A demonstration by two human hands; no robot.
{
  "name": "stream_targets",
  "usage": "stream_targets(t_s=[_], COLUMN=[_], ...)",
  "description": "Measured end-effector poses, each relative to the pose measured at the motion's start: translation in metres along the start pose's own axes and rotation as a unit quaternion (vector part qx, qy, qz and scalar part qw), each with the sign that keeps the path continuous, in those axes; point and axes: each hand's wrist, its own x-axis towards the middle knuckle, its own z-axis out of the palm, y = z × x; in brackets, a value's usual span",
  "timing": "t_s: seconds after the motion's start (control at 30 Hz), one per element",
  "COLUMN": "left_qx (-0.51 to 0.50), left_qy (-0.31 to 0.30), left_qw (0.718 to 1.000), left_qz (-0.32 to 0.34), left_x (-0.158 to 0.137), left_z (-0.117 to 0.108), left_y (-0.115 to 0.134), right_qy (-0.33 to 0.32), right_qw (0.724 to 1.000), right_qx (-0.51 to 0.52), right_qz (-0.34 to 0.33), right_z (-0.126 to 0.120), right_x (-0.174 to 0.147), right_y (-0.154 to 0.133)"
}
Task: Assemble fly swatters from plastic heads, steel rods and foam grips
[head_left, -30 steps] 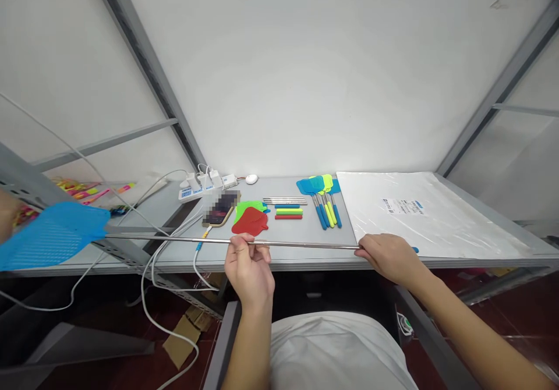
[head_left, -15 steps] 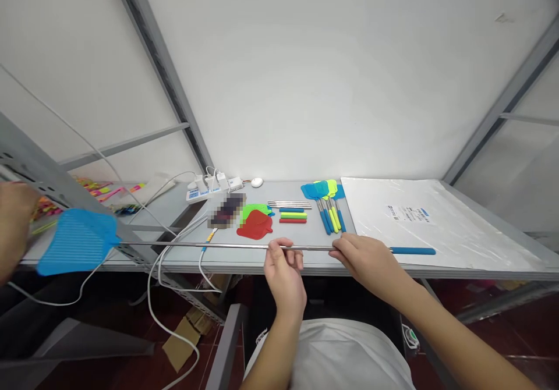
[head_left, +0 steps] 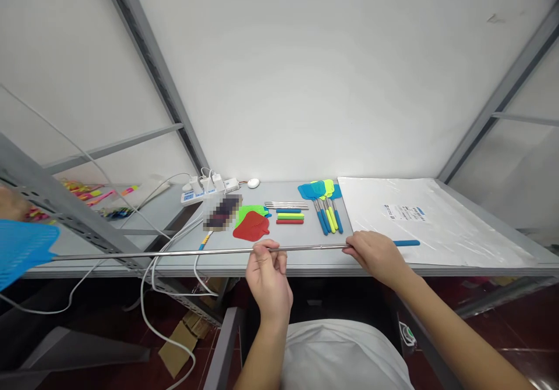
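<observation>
A blue fly swatter (head_left: 183,253) with a long metal telescopic rod stretches level above the front edge of the table. My left hand (head_left: 271,285) is closed around the middle of the rod, thumb and fingers pinching it. Farther right, my right hand (head_left: 378,256) grips the rod close to the blue handle (head_left: 408,243), whose end sticks out past the hand. The blue swatter head (head_left: 28,250) is cut off by the left edge of view. Behind my hands lie red (head_left: 252,227) and green (head_left: 244,213) swatter heads, metal rods (head_left: 286,205) and coloured handle grips (head_left: 290,216).
Several shortened swatters (head_left: 325,206) lie fanned beside a white wrapped package (head_left: 393,215). A power strip (head_left: 205,192) and white cables (head_left: 148,291) occupy the left, next to a metal post (head_left: 78,204). Another person's blurred hand (head_left: 12,204) shows at far left.
The swatter has shifted left, its head now partly out of view. My left hand moved left with the rod; my right hand sits slightly farther right, nearer the handle's end.
</observation>
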Motion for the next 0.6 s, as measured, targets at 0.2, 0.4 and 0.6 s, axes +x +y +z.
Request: stream_targets(t_s=[0.2, 0.4, 0.6], left_qx=[-0.008, -0.022, 0.031], left_qy=[0.007, 0.010, 0.004], left_qw=[1.000, 0.999, 0.999], left_qz=[0.019, 0.033, 0.011], left_x=[0.003, 0.013, 0.033], left_z=[-0.001, -0.004, 0.006], left_y=[-0.008, -0.004, -0.025], right_qy=[0.015, 0.005, 0.025], right_qw=[0.997, 0.994, 0.990], right_qx=[-0.026, -0.024, -0.036], right_qz=[0.072, 0.102, 0.135], right_z=[0.000, 0.009, 0.023], right_x=[-0.039, -0.058, -0.032], right_y=[0.045, 0.051, 0.062])
